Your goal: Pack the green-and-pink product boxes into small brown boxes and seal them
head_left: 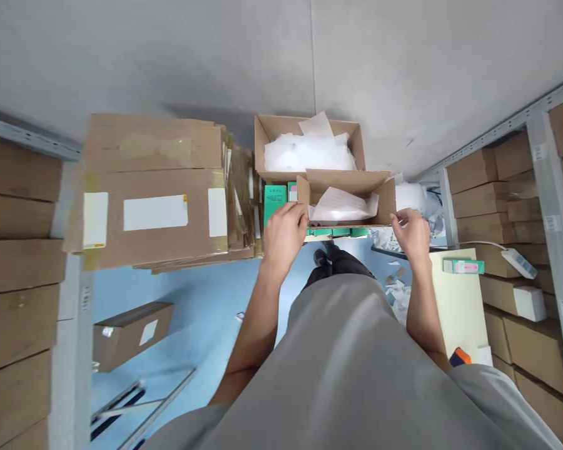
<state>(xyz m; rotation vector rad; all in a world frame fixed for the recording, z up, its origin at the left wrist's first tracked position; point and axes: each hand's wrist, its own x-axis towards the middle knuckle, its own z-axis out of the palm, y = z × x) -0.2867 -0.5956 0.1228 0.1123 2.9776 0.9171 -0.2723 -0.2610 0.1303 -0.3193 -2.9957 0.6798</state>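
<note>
A small open cardboard box [387,199] is held between my two hands, with a white foam sheet [340,205] lying inside. My left hand [285,234] grips its left front corner, fingers closed on the edge. At the opposite corner, my right hand [413,234] pinches the right edge with thumb and fingers. Green printed cartons [274,201] stand beside and below the box, partly hidden by it. Directly behind is a larger open cardboard box [261,140] filled with crumpled white foam sheets [304,152].
Flattened cardboard boxes [154,187] are stacked on the left. Shelves of brown boxes [478,200] flank both sides. At right, a cream tabletop [455,306] carries a green carton [463,266]. A long box [134,334] lies on the blue floor; paper scraps [398,297] litter it.
</note>
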